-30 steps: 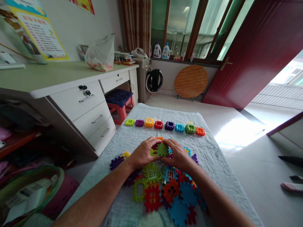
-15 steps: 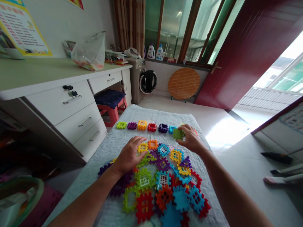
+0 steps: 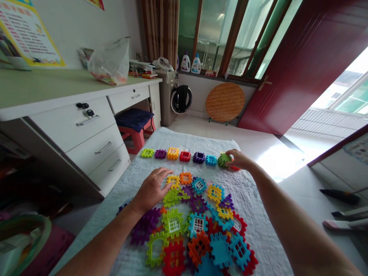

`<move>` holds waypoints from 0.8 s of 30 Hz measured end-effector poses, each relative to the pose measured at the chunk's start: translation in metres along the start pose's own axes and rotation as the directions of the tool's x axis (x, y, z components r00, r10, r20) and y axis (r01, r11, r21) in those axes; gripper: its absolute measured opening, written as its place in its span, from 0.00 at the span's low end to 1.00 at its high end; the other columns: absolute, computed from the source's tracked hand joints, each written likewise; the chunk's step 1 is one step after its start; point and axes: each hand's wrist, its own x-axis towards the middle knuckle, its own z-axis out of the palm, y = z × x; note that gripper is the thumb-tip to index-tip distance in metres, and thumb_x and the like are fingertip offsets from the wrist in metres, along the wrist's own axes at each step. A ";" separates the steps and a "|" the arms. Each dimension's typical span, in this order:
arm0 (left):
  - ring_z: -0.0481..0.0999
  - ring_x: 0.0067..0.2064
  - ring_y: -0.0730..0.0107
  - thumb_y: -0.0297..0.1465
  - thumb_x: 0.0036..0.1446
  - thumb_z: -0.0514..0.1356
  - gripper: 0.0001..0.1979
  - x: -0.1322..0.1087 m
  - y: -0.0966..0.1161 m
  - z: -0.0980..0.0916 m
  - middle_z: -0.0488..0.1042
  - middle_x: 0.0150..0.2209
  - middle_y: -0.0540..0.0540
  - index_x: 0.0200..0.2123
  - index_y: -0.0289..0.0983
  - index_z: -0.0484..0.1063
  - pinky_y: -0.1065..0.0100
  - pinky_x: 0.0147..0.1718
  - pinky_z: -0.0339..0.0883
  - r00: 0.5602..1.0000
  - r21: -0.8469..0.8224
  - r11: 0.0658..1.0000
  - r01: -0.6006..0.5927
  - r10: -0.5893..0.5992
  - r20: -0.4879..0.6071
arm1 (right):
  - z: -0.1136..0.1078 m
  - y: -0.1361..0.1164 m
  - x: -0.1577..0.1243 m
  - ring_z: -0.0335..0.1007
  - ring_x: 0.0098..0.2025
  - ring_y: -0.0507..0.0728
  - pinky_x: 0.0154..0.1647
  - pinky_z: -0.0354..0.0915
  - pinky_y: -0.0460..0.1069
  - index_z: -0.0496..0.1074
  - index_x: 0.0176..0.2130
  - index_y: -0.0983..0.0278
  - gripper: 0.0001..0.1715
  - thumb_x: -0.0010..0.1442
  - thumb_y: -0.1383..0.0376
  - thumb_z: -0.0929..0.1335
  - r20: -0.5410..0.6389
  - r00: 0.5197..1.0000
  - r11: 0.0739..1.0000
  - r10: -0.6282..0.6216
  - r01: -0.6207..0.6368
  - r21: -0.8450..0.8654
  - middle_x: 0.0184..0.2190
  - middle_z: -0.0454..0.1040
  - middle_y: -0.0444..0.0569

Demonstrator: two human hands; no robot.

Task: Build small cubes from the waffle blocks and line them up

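My right hand (image 3: 240, 160) reaches to the far right end of a row of small plastic cubes (image 3: 184, 155) and grips a green cube (image 3: 224, 159) there, over an orange one mostly hidden beneath it. My left hand (image 3: 152, 188) lies flat, fingers stretched, on the near pile of flat interlocking plastic tiles (image 3: 198, 226), touching a yellow tile (image 3: 173, 180) and a light green one. Everything rests on a pale quilted cloth (image 3: 138, 180) over a low table.
A white desk with drawers (image 3: 86, 126) stands to the left, a red stool with a blue cushion (image 3: 135, 124) under it. A round wooden board (image 3: 224, 102) leans on the far wall beside a dark red door (image 3: 301, 57). A green basket (image 3: 20, 241) sits lower left.
Both hands were together on a green cube over the pile. The right hand then carried it out to the right end of the row; the left hand flattened on the pile.
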 end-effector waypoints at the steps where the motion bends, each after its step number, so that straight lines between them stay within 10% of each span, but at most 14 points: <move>1: 0.70 0.49 0.62 0.27 0.53 0.58 0.17 0.000 0.000 0.000 0.71 0.46 0.44 0.48 0.39 0.68 0.59 0.50 0.65 1.000 0.000 1.000 0.002 -0.002 0.005 | 0.003 0.001 0.001 0.64 0.49 0.65 0.50 0.59 0.58 0.71 0.47 0.63 0.30 0.42 0.58 0.71 0.002 1.000 1.000 0.001 0.000 -0.009 0.46 0.69 0.54; 24: 0.71 0.47 0.63 0.27 0.54 0.57 0.16 0.000 0.000 0.001 0.72 0.44 0.44 0.47 0.38 0.67 0.60 0.48 0.66 0.999 -0.014 1.000 0.004 -0.003 0.048 | 0.011 0.002 0.015 0.66 0.47 0.64 0.46 0.62 0.56 0.66 0.52 0.62 0.38 0.40 0.59 0.72 0.053 0.999 0.999 -0.008 0.010 -0.047 0.45 0.72 0.53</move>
